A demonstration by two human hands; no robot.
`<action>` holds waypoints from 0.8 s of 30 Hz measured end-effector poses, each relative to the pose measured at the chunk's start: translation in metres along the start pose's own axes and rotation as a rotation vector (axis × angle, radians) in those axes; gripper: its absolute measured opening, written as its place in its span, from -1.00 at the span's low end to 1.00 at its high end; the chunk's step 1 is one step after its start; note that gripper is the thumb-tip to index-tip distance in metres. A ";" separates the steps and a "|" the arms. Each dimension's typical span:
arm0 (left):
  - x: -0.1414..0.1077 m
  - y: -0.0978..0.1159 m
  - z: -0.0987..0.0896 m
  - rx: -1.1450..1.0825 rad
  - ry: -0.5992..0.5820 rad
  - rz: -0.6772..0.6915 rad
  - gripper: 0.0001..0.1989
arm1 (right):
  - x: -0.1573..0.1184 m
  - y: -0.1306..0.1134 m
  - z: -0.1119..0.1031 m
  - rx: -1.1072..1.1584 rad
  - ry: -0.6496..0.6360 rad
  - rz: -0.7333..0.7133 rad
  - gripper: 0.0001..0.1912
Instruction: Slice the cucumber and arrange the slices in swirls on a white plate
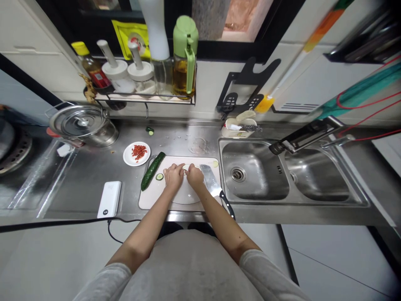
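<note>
My left hand (174,176) and my right hand (194,176) meet at the far rim of a white round plate (186,197). Both have bent, closed fingers; something small and pale may be between them, too hidden to name. The plate rests on a pale cutting board (150,200). Left of my hands lie a whole-looking cucumber (152,171) and a single cucumber slice (159,177). To the right, a cleaver (211,181) lies flat, its black handle over the board's edge. A pale green piece (216,164) sits in the board's far right corner.
A small plate (125,156) of red bits, a cucumber end (151,131) and a white power bank (109,200) are on the steel counter. A lidded pot (105,133) stands left, a double sink (257,200) right. Bottles and jars fill a rack (144,99) above.
</note>
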State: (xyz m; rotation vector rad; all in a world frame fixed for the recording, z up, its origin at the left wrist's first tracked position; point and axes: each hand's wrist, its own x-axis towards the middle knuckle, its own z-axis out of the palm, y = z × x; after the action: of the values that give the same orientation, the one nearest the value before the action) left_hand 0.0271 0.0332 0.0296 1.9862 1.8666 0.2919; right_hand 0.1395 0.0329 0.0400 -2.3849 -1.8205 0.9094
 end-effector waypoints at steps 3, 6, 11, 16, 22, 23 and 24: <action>0.000 -0.001 0.001 0.003 0.001 0.005 -0.65 | -0.001 0.000 -0.002 -0.019 -0.019 -0.001 -0.78; 0.001 -0.001 0.002 0.003 0.002 0.004 -0.65 | -0.001 -0.001 -0.004 -0.022 -0.031 0.004 -0.77; 0.001 -0.001 0.003 0.000 0.011 -0.002 -0.65 | 0.000 -0.002 -0.006 -0.023 -0.016 0.001 -0.78; -0.001 0.001 0.000 -0.024 0.025 -0.018 -0.64 | 0.001 0.001 -0.008 -0.011 -0.005 -0.008 -0.79; -0.010 -0.007 -0.008 -0.098 0.122 -0.060 -0.64 | -0.001 0.011 -0.016 0.092 0.080 -0.040 -0.85; -0.013 -0.012 -0.011 -0.114 0.159 -0.070 -0.64 | -0.002 0.014 -0.018 0.113 0.105 -0.035 -0.85; -0.017 -0.019 -0.015 -0.127 0.198 -0.081 -0.65 | -0.003 0.018 -0.020 0.134 0.132 -0.030 -0.85</action>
State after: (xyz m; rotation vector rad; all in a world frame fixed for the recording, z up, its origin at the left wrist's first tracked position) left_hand 0.0022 0.0191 0.0366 1.8498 1.9877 0.5877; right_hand 0.1640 0.0313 0.0517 -2.2734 -1.6871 0.8219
